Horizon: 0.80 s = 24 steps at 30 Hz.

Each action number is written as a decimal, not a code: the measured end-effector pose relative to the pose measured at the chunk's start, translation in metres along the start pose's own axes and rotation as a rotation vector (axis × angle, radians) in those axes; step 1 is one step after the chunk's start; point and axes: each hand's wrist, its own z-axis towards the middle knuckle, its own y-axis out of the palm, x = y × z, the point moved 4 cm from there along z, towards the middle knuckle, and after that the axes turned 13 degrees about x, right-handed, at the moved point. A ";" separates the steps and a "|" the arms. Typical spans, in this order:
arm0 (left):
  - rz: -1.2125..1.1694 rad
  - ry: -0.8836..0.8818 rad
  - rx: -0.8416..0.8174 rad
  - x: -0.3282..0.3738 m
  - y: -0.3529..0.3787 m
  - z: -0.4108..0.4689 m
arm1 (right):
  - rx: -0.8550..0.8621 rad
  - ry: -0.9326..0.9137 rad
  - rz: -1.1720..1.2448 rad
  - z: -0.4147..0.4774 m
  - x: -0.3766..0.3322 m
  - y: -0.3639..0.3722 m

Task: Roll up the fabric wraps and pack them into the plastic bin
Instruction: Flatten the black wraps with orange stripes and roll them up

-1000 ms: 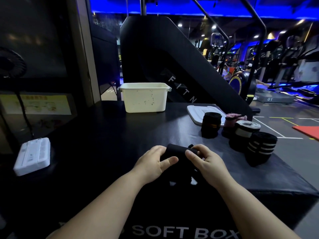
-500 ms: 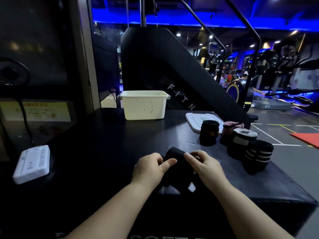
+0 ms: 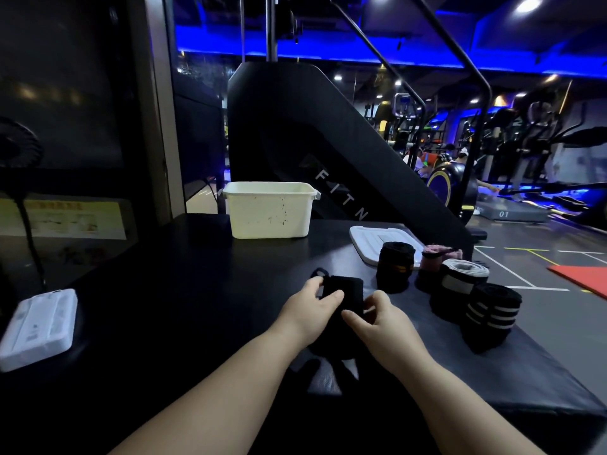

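Black wrap (image 3: 345, 290) lies near the desk's (image 3: 197, 290) front edge, pinched by fingers (image 3: 332, 297) of the left hand (image 3: 308, 311) and right hand (image 3: 386, 328). Roll tight, edges flush; bin (image 3: 269, 211) stands at the far edge.

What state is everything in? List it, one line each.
plastic bin: upright, lid off, contents hidden.
lid: lying flat beside the bin.
black wrap: partly rolled, gripped by left hand and right hand.
striped wrap: rolled, standing, unpacked.
grey-banded wrap: rolled, standing, unpacked.
pink wrap: rolled, partly hidden.
orange-marked wrap: rolled, standing, unpacked.
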 end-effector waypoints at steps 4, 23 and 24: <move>-0.063 -0.043 -0.109 -0.010 0.010 0.015 | 0.021 -0.044 -0.029 0.007 -0.005 0.007; -0.218 0.024 -0.281 -0.029 0.007 0.108 | -0.171 0.028 0.200 0.120 -0.008 0.030; -0.221 0.028 -0.251 -0.032 0.006 0.111 | -0.198 0.032 0.228 0.123 -0.011 0.034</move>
